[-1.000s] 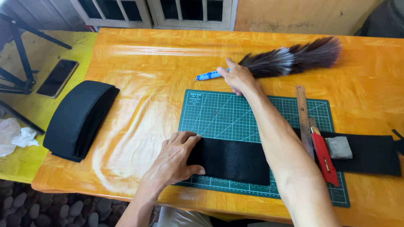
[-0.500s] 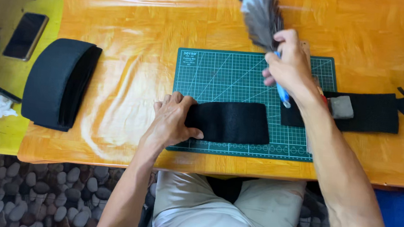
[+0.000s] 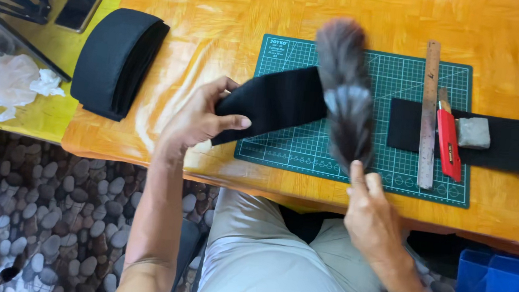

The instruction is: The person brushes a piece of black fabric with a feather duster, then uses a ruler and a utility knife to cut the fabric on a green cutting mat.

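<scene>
Black felt strip [image 3: 276,103] pinched in left hand [image 3: 196,121]; right hand [image 3: 372,215] grips one feather duster [image 3: 345,97].

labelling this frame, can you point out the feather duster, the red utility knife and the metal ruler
feather duster [image 3: 344,103], head view, middle of the grey feathers
red utility knife [image 3: 449,142], head view, middle of its red body
metal ruler [image 3: 429,111], head view, middle of the strip

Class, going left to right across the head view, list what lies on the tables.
Crumpled clear plastic bag → dark flat phone → stack of black felt → grey feather duster → wooden ruler → red utility knife → grey stone block.
</scene>
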